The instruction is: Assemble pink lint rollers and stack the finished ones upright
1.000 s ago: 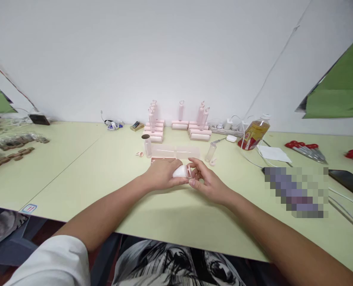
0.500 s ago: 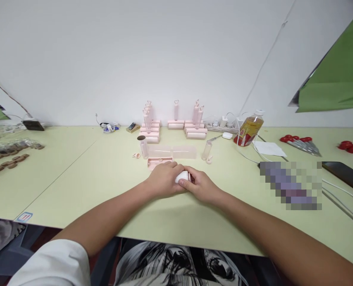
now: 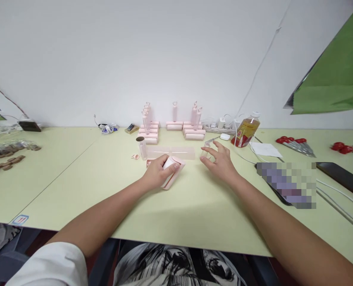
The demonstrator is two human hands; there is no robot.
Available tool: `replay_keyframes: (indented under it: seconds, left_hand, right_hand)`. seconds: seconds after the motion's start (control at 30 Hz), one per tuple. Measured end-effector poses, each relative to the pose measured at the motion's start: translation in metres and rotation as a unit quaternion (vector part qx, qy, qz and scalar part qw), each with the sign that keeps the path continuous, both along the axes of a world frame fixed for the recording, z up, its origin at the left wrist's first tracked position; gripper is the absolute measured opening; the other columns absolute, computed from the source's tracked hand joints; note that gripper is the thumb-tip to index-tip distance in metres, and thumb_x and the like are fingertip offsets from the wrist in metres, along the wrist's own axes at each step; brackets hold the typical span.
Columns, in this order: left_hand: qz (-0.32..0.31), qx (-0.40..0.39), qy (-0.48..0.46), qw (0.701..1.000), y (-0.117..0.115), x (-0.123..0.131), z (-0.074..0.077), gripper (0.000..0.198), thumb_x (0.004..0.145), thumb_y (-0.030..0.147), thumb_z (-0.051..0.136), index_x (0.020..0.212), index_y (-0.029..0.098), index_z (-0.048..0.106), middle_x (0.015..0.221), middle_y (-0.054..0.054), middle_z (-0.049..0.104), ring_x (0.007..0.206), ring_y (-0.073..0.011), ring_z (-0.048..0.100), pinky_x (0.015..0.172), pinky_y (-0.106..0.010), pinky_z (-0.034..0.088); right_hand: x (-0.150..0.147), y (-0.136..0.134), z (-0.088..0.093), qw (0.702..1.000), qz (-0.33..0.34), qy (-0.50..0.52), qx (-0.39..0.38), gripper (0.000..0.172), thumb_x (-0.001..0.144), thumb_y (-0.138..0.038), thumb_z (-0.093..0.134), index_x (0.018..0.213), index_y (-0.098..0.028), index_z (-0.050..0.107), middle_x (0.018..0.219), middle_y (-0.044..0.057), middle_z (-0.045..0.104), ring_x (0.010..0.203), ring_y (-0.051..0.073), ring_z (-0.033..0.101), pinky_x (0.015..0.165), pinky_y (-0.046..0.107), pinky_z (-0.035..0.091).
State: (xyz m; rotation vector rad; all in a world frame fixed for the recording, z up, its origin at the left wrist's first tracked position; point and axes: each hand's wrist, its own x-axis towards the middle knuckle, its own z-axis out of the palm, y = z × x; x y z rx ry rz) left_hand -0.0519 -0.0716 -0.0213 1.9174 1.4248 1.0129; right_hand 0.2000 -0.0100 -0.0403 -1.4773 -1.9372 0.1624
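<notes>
My left hand (image 3: 155,173) is closed around a lint roller head (image 3: 170,181), a white roll in a pale pink case, tilted above the table. My right hand (image 3: 222,162) is apart from it, fingers spread and holding nothing. Just beyond those fingertips stands a clear pinkish handle tube (image 3: 204,153), partly hidden by the hand. Translucent pink covers (image 3: 182,153) lie behind the roller. An upright tube with a brown core (image 3: 142,149) and a small pink loop piece (image 3: 135,157) are at left. A pink case part (image 3: 148,163) is mostly hidden behind my left hand.
Lint rollers with upright handles (image 3: 148,137) line up by the wall. On the right are a power strip (image 3: 219,130), a drink bottle (image 3: 246,130), white paper (image 3: 265,149), red-handled tools (image 3: 295,143), a blurred phone-like object (image 3: 285,186) and cables.
My right hand has let go of the roller head and moved right and away from me, its fingers opening. My left hand keeps the roller, now tilted and raised slightly.
</notes>
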Motion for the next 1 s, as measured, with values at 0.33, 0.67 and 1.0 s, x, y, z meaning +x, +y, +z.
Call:
replay_keyframes:
  seconds: [0.33,0.67,1.0]
  left_hand:
    - [0.008,-0.140,-0.317,0.938,0.010,0.001,-0.005,0.049,0.075,0.067,0.058,0.080,0.018,0.055,0.063,0.001,0.057,0.057,-0.0157,0.055,0.052,-0.026,0.041]
    - [-0.016,-0.288,-0.508,0.812,0.009,0.001,0.007,0.049,0.077,0.064,0.059,0.085,0.016,0.059,0.063,-0.004,0.063,0.053,-0.0155,0.060,0.051,-0.027,0.049]
    - [-0.003,-0.306,-0.495,0.813,0.014,-0.006,0.000,0.050,0.075,0.066,0.059,0.081,0.016,0.061,0.062,-0.004,0.062,0.053,-0.0161,0.060,0.051,-0.027,0.049]
  right_hand:
    - [-0.005,0.005,-0.009,0.997,0.069,-0.007,0.035,0.044,0.088,-0.037,0.054,0.128,-0.020,0.061,0.135,0.017,0.051,0.130,0.033,0.042,0.106,0.052,0.037]
    - [-0.031,-0.052,0.012,0.907,0.386,0.014,0.170,0.047,0.095,-0.014,0.043,0.139,-0.028,0.043,0.122,0.012,0.059,0.107,0.020,0.062,0.085,0.036,0.055]
    - [-0.034,-0.059,0.016,0.898,0.394,0.045,0.191,0.036,0.090,-0.015,0.050,0.125,-0.019,0.058,0.108,0.012,0.070,0.100,0.021,0.067,0.084,0.034,0.056]
